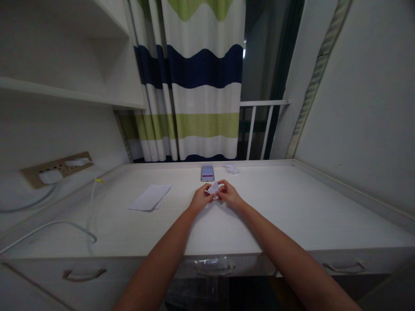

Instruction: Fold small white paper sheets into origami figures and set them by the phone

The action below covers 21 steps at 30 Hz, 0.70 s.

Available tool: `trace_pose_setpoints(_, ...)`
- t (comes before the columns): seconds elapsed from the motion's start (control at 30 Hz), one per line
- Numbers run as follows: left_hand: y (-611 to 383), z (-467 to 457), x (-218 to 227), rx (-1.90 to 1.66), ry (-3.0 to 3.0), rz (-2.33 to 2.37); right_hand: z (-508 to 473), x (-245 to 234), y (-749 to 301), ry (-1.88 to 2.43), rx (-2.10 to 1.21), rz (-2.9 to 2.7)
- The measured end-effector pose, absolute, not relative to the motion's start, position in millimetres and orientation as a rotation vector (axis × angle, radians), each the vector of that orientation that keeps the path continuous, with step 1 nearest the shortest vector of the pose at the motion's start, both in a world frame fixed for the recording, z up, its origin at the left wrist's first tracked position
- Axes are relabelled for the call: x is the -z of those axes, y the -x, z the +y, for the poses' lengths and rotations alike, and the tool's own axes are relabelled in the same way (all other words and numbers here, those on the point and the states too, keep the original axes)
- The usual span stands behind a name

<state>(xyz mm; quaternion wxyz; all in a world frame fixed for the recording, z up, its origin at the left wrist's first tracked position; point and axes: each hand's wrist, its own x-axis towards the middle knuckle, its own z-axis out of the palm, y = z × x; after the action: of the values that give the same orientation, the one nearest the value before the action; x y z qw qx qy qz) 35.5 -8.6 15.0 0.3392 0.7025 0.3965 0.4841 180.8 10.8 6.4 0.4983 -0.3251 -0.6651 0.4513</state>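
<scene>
Between my two hands, over the middle of the white desk, is a small folded piece of white paper (213, 188) with a pointed top. My left hand (201, 198) pinches its left and lower side. From the right, the fingers of my right hand (229, 194) close on its other edge. Both hands' fingertips nearly meet below the paper, and they hide part of its folds. Just beyond my hands lies a phone (207, 173) with its screen lit. Folded white paper pieces (231, 169) rest to the right of the phone.
Left on the desk (275, 216) lie white paper sheets (151, 197). A white cable (71, 223) runs along the left side, below a wall socket panel (58, 169) with plugs. A striped curtain (207, 99) hangs behind. Drawers with handles (84, 274) line the front.
</scene>
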Motion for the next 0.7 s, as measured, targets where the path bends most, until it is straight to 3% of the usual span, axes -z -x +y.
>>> trace_pose_setpoints(0.7, -38.0, -13.5, -16.9, -1.312, -2.188, 1.192, 7.6, -9.1, -177.3, 0.82, -1.057, -1.62)
